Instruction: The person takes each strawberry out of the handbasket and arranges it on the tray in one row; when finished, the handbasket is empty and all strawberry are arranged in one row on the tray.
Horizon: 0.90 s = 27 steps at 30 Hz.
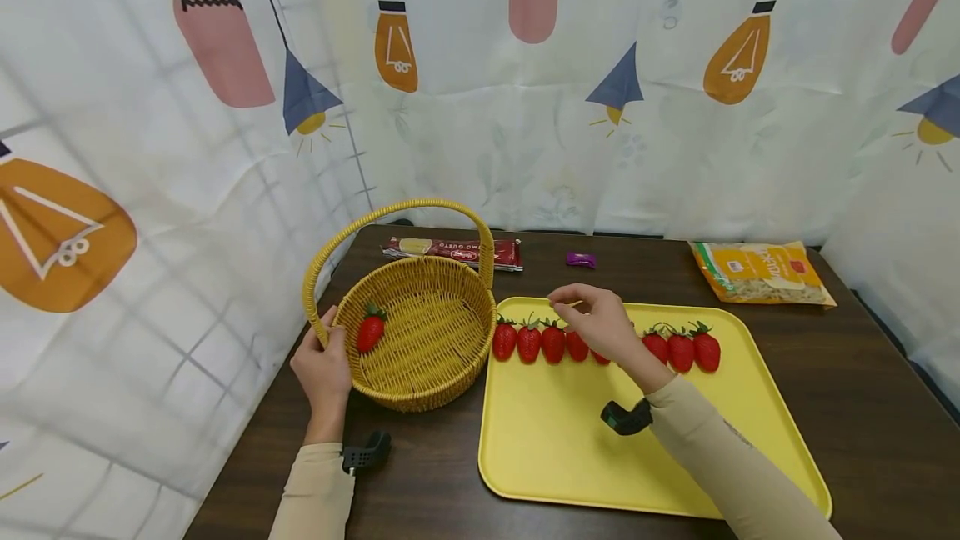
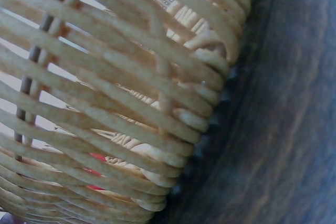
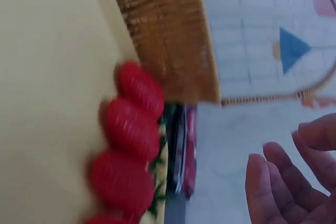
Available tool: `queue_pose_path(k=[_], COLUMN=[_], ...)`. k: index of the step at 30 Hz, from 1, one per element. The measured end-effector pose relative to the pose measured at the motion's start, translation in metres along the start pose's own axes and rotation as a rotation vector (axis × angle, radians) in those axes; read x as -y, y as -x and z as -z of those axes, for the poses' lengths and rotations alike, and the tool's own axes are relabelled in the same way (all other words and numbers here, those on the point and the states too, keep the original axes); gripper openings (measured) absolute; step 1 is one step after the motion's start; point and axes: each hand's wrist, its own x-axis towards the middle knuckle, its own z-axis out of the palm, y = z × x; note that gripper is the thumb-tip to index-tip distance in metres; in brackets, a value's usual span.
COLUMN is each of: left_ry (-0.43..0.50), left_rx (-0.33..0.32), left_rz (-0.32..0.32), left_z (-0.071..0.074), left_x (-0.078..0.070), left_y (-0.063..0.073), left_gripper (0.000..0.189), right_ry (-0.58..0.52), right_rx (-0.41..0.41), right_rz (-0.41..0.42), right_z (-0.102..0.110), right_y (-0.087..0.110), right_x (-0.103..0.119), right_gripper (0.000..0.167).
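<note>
A round yellow wicker basket [image 1: 420, 394] with a tall arched handle stands at the left of the table, one strawberry [image 1: 371, 329] lying inside it. My left hand [image 1: 324, 361] grips the basket at its left rim, by the foot of the handle. Its woven side [image 2: 105, 82] fills much of the left wrist view. Over a row of strawberries [image 1: 553, 343] on the yellow tray [image 1: 600, 448], my right hand [image 1: 600, 323] hovers with loosely bent fingers. In the right wrist view nothing shows between those fingers [image 3: 257, 177]. The hand and forearm hide part of the row.
Behind the basket lies a long red packet [image 1: 457, 252]. A small purple wrapped piece [image 1: 581, 260] sits behind the tray, and a yellow-orange bag [image 1: 761, 273] lies at the back right. A patterned curtain [image 1: 480, 140] hangs along the table's back and left sides.
</note>
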Motion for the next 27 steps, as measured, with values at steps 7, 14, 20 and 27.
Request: queue_pose_path(k=[7,14,20,27], left_ry=[-0.019,-0.026,-0.011,-0.003], left_rx=[-0.009,-0.016,-0.013,-0.013], left_rz=[0.006,-0.006,-0.001,0.003], left_z=[0.001,0.001,0.000,-0.001], left_x=[0.000,0.000,-0.001,0.000], left_y=[0.002,0.001,0.001,0.001], left_gripper=[0.031,0.031,0.031,0.032], right_ry=[0.047,0.194,0.254,0.188], right_rx=[0.133,0.170,0.261,0.440], right_rz=[0.070,0.210,0.235,0.230], right_z=[-0.051,-0.089,-0.110,-0.131], right_y=[-0.025,-0.035,-0.049,-0.071], right_x=[0.037,0.056,0.072,0.081], right_gripper=[0.017,0.021,0.025,0.021])
